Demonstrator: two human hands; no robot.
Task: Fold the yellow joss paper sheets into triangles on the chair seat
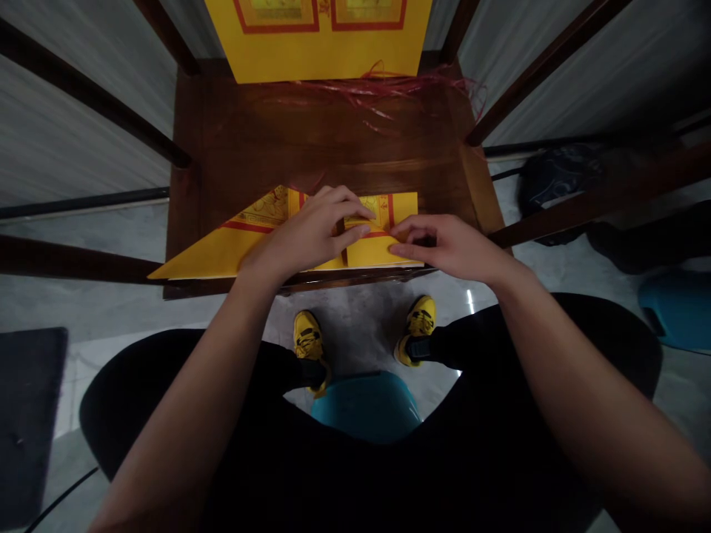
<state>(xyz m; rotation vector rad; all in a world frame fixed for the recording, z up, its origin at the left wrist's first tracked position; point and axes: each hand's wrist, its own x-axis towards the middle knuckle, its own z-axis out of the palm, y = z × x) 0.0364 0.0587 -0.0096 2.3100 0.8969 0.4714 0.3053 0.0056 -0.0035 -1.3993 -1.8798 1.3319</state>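
A sheet of yellow printed paper with red borders lies along the front edge of a dark wooden chair seat. Its left side is folded to a long point, and its right part is folded too. My left hand rests on the middle of the paper, palm down, fingers stretched toward the right and thumb apart. At the right part of the sheet, my right hand has curled fingers and thumb closing on the fold. Both hands hide some of the paper, and the exact grip of the right fingertips is hard to see.
More yellow printed paper lies at the back of the wooden seat, with thin pink-red strings beside it. Dark wooden bars flank the seat. Below are a blue stool and yellow shoes; a dark bag sits right.
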